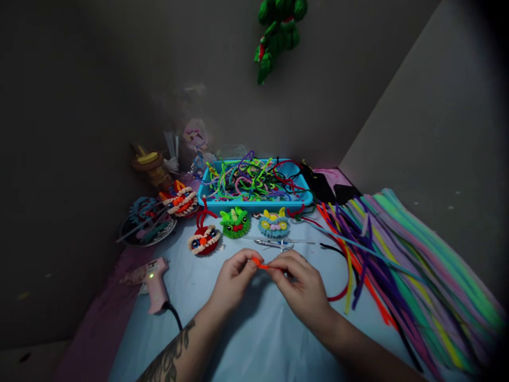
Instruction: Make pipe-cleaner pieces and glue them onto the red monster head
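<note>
A short orange pipe cleaner [262,265] spans the gap between my hands, bent near its left end. My left hand [237,273] pinches that end between thumb and forefinger. The other end sits in the closed fingertips of my right hand [299,284]. Just beyond them lie scissors [274,244] on the pale blue cloth [254,339]. Three finished-looking pipe cleaner heads stand in a row behind: a red one [204,241], a green one [235,223] and a light blue one [274,223].
A blue tray [254,205] of tangled pipe cleaner pieces stands at the back. Long pipe cleaners [413,265] in many colours cover the right side. At the left are a pink glue gun [157,286] with its cord and a round dish [169,233] holding craft pieces.
</note>
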The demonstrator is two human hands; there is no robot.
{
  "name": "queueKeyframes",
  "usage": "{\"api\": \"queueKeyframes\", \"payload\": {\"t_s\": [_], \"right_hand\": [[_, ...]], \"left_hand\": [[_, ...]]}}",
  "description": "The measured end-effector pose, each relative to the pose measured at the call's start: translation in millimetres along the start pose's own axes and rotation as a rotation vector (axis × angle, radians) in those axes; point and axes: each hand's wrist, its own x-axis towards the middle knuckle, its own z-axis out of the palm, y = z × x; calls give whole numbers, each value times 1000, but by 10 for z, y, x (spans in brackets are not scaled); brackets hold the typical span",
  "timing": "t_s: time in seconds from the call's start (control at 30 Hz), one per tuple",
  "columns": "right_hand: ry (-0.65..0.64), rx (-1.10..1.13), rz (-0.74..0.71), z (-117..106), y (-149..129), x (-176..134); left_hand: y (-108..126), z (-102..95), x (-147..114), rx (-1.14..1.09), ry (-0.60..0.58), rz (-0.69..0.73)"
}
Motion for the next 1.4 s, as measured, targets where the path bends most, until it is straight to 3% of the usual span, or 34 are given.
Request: {"api": "queueKeyframes", "payload": {"t_s": [0.1, 0.27, 0.53, 0.7, 0.97, 1.07, 1.27, 1.4], "right_hand": [[17, -20, -85, -39, -4, 27], [-9, -1, -83, -89, 11, 65], [-179, 58, 61, -147, 72, 111], [-235, 123, 98, -149, 108, 140], [-180, 99, -68, -146, 85, 106], [-129, 44, -113, -125, 78, 81], [-77, -150, -405, -92, 102, 15], [-89, -168, -464, -82, 144, -8]], "left_hand": [[8, 12, 3, 31, -53, -16], [58, 24, -1, 143, -115, 44], [76, 33, -14, 353, -254, 125], [88, -4, -14, 351, -246, 96], [95, -27, 12, 228, -222, 0], [55, -1, 24, 139, -145, -70], [41, 29, 8, -43, -86, -150], [39, 39, -9, -185, -65, -211]]}}
